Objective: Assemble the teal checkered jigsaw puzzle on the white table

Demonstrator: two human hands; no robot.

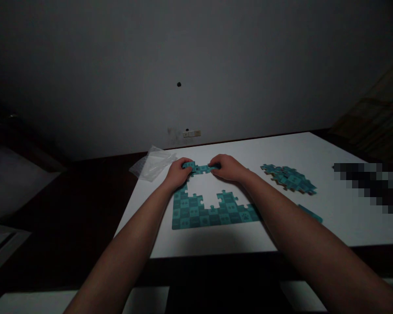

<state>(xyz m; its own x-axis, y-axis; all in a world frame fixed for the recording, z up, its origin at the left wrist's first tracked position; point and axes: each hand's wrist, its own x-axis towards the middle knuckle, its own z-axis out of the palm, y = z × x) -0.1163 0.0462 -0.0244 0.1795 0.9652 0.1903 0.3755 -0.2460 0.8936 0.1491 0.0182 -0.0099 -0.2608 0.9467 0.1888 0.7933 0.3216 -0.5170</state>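
A partly joined teal checkered jigsaw puzzle (199, 218) lies on the white table, with a bare gap in its middle. My left hand (179, 172) is closed on the puzzle's far left corner, thumb and fingers around its edge. At the far edge, a strip of joined puzzle pieces (203, 169) spans the space between my hands. My right hand (227, 167) pinches the right end of that strip; its fingertips partly hide what they grip. My right forearm covers the right part of the puzzle.
A heap of loose puzzle pieces (290, 179) lies to the right on the white table (340, 222). Nearer sits a flat teal piece (310, 213). A clear plastic bag (153, 163) rests at the far left edge. A pixelated dark object (370, 183) is at right. Behind is a wall (249, 78).
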